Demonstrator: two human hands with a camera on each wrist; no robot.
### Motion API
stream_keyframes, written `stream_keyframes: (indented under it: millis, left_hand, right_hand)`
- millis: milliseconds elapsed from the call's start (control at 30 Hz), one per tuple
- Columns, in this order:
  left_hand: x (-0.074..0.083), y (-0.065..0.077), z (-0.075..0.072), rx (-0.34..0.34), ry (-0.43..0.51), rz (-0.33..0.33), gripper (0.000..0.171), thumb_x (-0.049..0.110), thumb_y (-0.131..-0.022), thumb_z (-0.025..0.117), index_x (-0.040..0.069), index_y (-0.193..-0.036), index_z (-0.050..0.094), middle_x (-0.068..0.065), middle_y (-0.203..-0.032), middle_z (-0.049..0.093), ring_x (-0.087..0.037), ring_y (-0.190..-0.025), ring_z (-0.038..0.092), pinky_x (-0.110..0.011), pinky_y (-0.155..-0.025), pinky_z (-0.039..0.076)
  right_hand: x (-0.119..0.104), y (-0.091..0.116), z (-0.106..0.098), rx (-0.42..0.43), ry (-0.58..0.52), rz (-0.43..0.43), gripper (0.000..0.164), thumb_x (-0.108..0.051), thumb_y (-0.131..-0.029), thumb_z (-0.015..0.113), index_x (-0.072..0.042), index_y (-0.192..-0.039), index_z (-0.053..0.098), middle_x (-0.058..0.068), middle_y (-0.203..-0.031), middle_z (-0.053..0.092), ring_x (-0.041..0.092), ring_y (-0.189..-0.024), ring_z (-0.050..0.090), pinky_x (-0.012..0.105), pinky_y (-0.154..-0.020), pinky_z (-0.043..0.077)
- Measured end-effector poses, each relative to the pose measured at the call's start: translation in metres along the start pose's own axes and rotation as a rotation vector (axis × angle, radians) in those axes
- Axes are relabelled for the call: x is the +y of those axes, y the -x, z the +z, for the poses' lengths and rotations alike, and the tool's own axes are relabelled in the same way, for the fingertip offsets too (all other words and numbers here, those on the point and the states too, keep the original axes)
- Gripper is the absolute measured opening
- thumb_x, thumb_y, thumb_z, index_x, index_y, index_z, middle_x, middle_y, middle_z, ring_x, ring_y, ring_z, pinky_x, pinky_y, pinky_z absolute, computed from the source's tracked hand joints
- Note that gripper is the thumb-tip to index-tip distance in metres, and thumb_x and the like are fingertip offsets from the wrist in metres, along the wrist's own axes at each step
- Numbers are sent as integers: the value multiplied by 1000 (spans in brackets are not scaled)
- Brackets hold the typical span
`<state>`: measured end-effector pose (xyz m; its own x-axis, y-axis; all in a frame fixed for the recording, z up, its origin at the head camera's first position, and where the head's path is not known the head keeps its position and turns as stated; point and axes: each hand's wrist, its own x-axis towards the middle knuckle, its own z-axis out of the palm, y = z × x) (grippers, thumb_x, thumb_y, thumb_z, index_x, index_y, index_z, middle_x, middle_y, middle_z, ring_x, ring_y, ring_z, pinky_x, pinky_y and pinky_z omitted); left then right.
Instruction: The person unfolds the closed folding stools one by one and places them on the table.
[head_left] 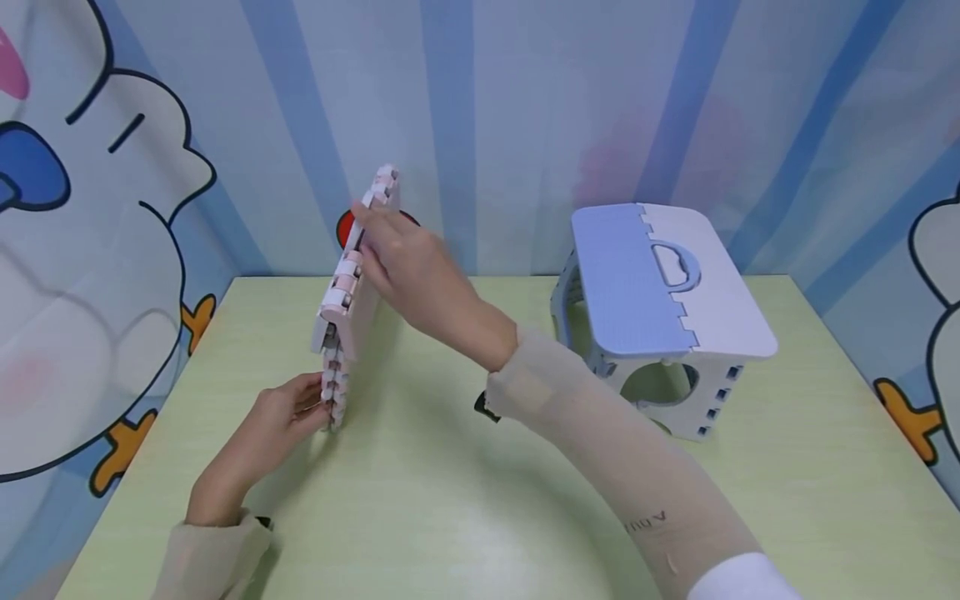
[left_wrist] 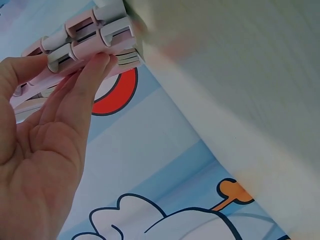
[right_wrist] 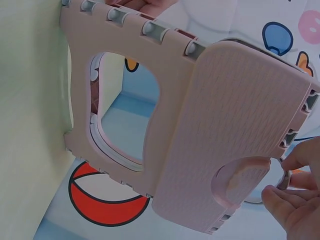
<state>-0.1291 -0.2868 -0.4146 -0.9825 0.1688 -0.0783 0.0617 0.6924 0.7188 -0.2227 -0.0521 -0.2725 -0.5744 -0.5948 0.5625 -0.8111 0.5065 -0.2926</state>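
Observation:
A pink and white folding step stool (head_left: 362, 321) is folded flat and stands on edge above the left part of the table. My right hand (head_left: 423, 271) grips its upper part; in the right wrist view, the thumb and fingers pinch the edge by the carry handle (right_wrist: 248, 172). Lower down, my left hand (head_left: 272, 423) pinches the hinged leg edge (left_wrist: 87, 40) between thumb and fingers. The right wrist view shows the pink top panel (right_wrist: 240, 110) and a leg panel (right_wrist: 172, 75) with a large cutout.
A second folding stool (head_left: 622, 283), blue and white, stands unfolded at the back right of the pale green table (head_left: 450, 500). A cartoon-printed curtain (head_left: 510, 125) rises behind the table and along its sides.

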Motion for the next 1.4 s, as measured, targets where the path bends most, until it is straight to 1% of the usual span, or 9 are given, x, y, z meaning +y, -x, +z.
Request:
stream_keyframes:
  millis: [167, 367, 467, 533, 600, 700, 1033, 1233, 1400]
  left_hand:
    - [-4, 2, -2, 20, 0, 20, 50, 14, -102, 59, -11, -141, 42, -30, -139, 52, -43, -125, 54, -50, -98, 48]
    - [-10, 2, -2, 40, 12, 43, 42, 11, -102, 58, -12, -135, 46, -30, -136, 54, -43, -123, 56, -49, -98, 48]
    - [-12, 3, -2, 46, 26, 65, 41, 10, -102, 57, -12, -134, 47, -31, -135, 55, -43, -123, 56, -47, -97, 49]
    - [-13, 3, -3, 49, 40, 82, 41, 10, -102, 57, -13, -134, 47, -31, -134, 55, -42, -122, 56, -46, -97, 49]
    - [-14, 4, -5, 52, 50, 92, 40, 10, -102, 57, -13, -134, 47, -31, -134, 55, -42, -122, 57, -45, -97, 50]
    - [-17, 4, -6, 54, 65, 101, 41, 10, -102, 57, -14, -133, 47, -32, -132, 56, -42, -120, 58, -43, -96, 51]
    - [-23, 0, -7, 58, 73, 97, 40, 8, -102, 57, -14, -133, 47, -30, -129, 58, -39, -117, 60, -40, -94, 53]
    - [-26, 1, -7, 51, 108, 113, 43, 8, -102, 56, -16, -135, 44, -32, -129, 58, -41, -117, 60, -39, -94, 53]
    - [-28, 3, -6, 48, 129, 114, 45, 8, -102, 56, -17, -137, 42, -33, -129, 57, -42, -116, 60, -37, -93, 54]
  right_hand:
    - [-5, -7, 2, -26, 32, 4, 46, -13, -104, 47, -2, -149, 44, 16, -145, 52, 15, -58, 47, 21, -55, 36]
    - [-10, -18, 8, -75, 118, -3, 49, -19, -105, 48, -7, -152, 41, 15, -151, 45, 15, -63, 59, 19, -53, 37]
    - [-10, -21, 13, -74, 148, -23, 51, -21, -105, 49, -9, -153, 39, 12, -152, 44, 16, -78, 65, 20, -54, 39]
    - [-11, -23, 16, -59, 148, -38, 52, -22, -105, 51, -10, -154, 39, 11, -152, 44, 16, -95, 66, 20, -56, 41]
    - [-11, -25, 19, -37, 138, -59, 52, -22, -105, 52, -10, -153, 40, 11, -152, 44, 18, -115, 61, 19, -57, 42]
    - [-12, -28, 23, -15, 116, -89, 52, -20, -104, 54, -10, -153, 40, 10, -151, 45, 20, -133, 48, 18, -60, 44]
    - [-14, -38, 31, -10, 140, -136, 53, -20, -104, 54, -8, -153, 39, 11, -151, 44, 20, -137, 43, 21, -90, 49]
    - [-17, -43, 36, -52, 231, -115, 54, -24, -106, 48, -11, -156, 34, 8, -155, 41, 18, -142, 36, 24, -113, 32]
    - [-22, -46, 40, -80, 289, -104, 55, -26, -107, 44, -13, -158, 30, 6, -157, 38, 17, -144, 34, 25, -116, 25]
